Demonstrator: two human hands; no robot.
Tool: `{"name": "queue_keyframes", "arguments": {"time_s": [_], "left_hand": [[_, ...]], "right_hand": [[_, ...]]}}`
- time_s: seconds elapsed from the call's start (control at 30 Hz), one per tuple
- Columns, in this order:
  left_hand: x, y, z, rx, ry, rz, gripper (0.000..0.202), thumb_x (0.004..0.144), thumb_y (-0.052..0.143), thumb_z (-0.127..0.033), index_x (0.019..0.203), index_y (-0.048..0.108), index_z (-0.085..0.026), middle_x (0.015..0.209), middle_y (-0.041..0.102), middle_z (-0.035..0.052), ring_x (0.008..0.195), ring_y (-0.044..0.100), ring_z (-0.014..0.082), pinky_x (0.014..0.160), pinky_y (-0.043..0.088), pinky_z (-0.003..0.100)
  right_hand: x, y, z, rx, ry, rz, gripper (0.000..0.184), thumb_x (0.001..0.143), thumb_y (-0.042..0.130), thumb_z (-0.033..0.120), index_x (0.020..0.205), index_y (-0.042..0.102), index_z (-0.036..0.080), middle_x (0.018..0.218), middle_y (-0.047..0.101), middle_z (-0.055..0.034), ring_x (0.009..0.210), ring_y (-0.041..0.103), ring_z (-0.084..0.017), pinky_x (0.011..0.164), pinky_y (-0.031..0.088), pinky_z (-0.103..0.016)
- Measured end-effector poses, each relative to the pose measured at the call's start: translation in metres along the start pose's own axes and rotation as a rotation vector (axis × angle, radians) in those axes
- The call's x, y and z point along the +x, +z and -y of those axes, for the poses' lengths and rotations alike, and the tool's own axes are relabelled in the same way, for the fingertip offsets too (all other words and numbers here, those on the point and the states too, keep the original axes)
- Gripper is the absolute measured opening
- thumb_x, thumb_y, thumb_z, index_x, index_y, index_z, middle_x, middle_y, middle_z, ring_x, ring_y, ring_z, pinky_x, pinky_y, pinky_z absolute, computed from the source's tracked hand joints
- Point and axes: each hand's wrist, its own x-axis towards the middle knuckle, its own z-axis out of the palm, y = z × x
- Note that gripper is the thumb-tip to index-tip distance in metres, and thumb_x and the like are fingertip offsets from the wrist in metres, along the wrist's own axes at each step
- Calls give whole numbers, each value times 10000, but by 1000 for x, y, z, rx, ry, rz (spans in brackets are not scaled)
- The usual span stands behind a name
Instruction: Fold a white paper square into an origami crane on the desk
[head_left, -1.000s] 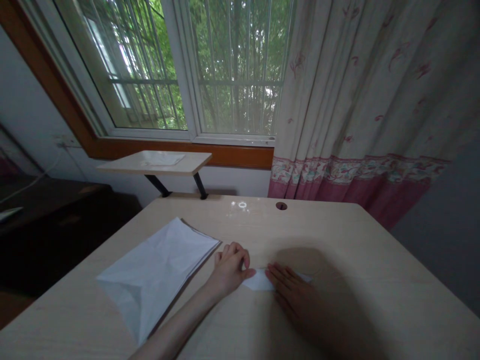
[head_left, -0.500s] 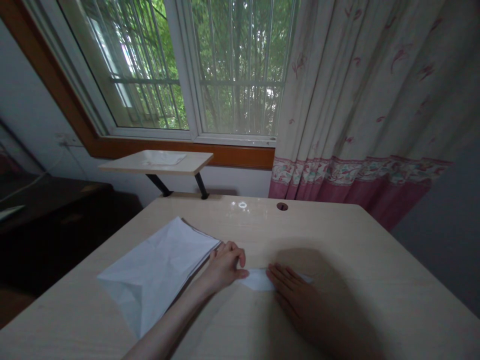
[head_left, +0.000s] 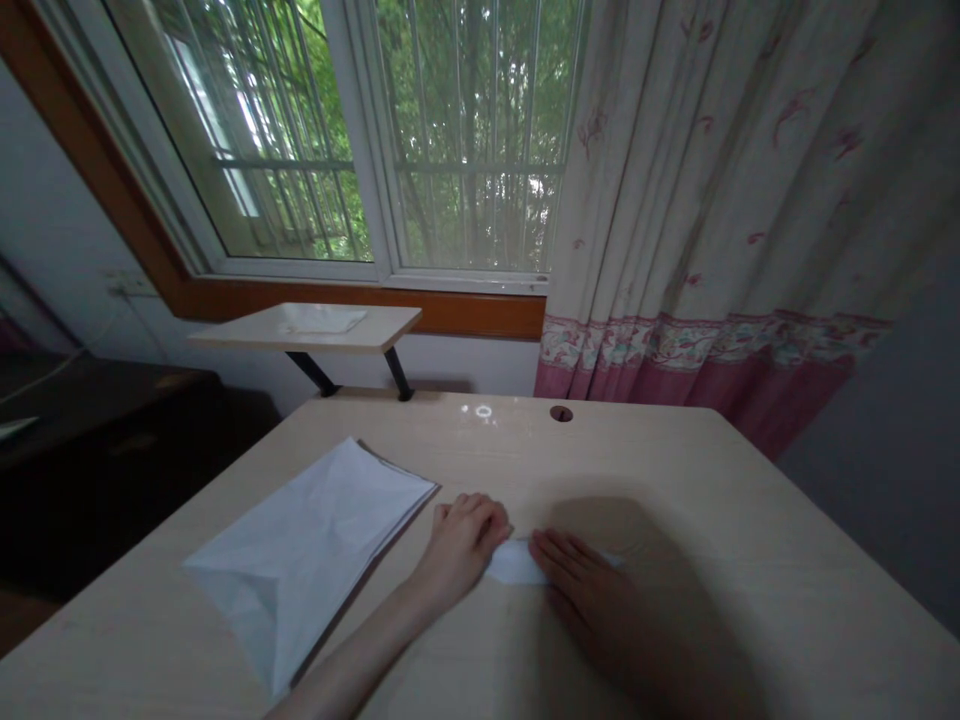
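Observation:
A small folded strip of white paper (head_left: 517, 563) lies on the desk in the middle of the view. At its left end, my left hand (head_left: 469, 535) has its fingers curled in and closed on the edge; the fingertips are partly hidden. My right hand (head_left: 577, 580) rests flat over the right part of the strip, fingers stretched out side by side, covering much of it. To the left of my left forearm lies a stack of large white paper sheets (head_left: 322, 545), the top one creased and with a folded corner at the near end.
The pale wooden desk (head_left: 675, 460) has a round cable hole (head_left: 561, 413) near its back edge. A small raised shelf (head_left: 360, 335) at the back left bears a thin white item. A patterned curtain (head_left: 705, 250) hangs at right, beside a barred window. Dark furniture (head_left: 105, 440) stands at left.
My left hand has moved slightly right and its fingers have closed in on the left end of the strip. My right hand stays flat on the strip. The view has shifted a little.

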Motion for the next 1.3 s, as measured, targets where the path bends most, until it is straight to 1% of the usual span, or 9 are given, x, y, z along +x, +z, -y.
{"name": "queue_keyframes", "arguments": {"time_s": [0.07, 0.17, 0.5, 0.7, 0.87, 1.0, 1.13, 1.23, 1.3], "left_hand": [[-3, 2, -2, -29, 43, 24, 124, 915, 533, -333, 979, 618, -269, 953, 638, 4, 952, 535, 205, 794, 280, 324], [-5, 6, 0, -24, 81, 31, 167, 868, 612, -318, 1032, 598, -292, 941, 633, -8, 952, 536, 199, 795, 269, 315], [-1, 4, 5, 38, 61, 3, 199, 825, 670, -367, 803, 550, -209, 866, 624, -22, 875, 556, 185, 750, 266, 301], [-1, 7, 11, -2, 103, -23, 125, 842, 660, -313, 845, 574, -222, 958, 624, -7, 938, 544, 196, 763, 302, 293], [0, 11, 14, -66, 182, -23, 140, 875, 630, -305, 838, 537, -207, 908, 623, -3, 898, 543, 201, 751, 339, 289], [-2, 11, 13, -54, 256, -59, 148, 898, 600, -315, 847, 517, -204, 863, 602, 3, 851, 535, 206, 738, 345, 298], [-3, 13, 13, -212, 300, -93, 163, 869, 633, -242, 810, 487, -199, 857, 569, 4, 831, 529, 183, 724, 369, 267], [-2, 16, 15, -392, 298, -98, 175, 818, 644, -119, 799, 487, -194, 837, 549, -7, 785, 527, 150, 679, 378, 227], [0, 18, 15, -467, 284, -92, 181, 781, 665, -96, 802, 511, -188, 831, 549, -10, 756, 521, 138, 648, 374, 214]], "right_hand": [[2, -1, -3, -5, -2, 3, 501, 885, 417, 101, 1366, 460, 233, 1373, 492, -37, 1258, 464, -166, 1049, 395, -368], [2, 2, -7, -9, -1, 13, 542, 857, 383, 41, 1336, 496, 267, 1352, 519, -23, 1247, 478, -161, 1009, 435, -371], [-3, 19, -14, 73, 80, -170, 460, 855, 468, 86, 1292, 535, 216, 1249, 616, -64, 1125, 566, -213, 974, 459, -422], [-3, 17, -14, 106, 117, -245, 434, 835, 478, 65, 1228, 572, 221, 1164, 652, -81, 1080, 576, -240, 963, 454, -459], [-4, 17, -16, 121, 108, -296, 382, 833, 489, 55, 1151, 592, 241, 1097, 647, -64, 1009, 591, -217, 894, 501, -408], [-6, 20, -18, 87, 95, -379, 351, 846, 458, 46, 1106, 592, 240, 1139, 624, -72, 1038, 585, -214, 899, 501, -410], [-5, 15, -17, 51, 45, -393, 349, 840, 449, 33, 1088, 588, 235, 1113, 631, -66, 1012, 586, -208, 879, 504, -400], [-4, 7, -15, 18, 7, -406, 294, 824, 464, 24, 991, 602, 224, 1073, 640, -60, 984, 579, -216, 861, 498, -407], [-3, 3, -14, 3, -10, -433, 270, 813, 467, 16, 925, 602, 220, 1047, 645, -58, 966, 575, -222, 838, 498, -411]]}}
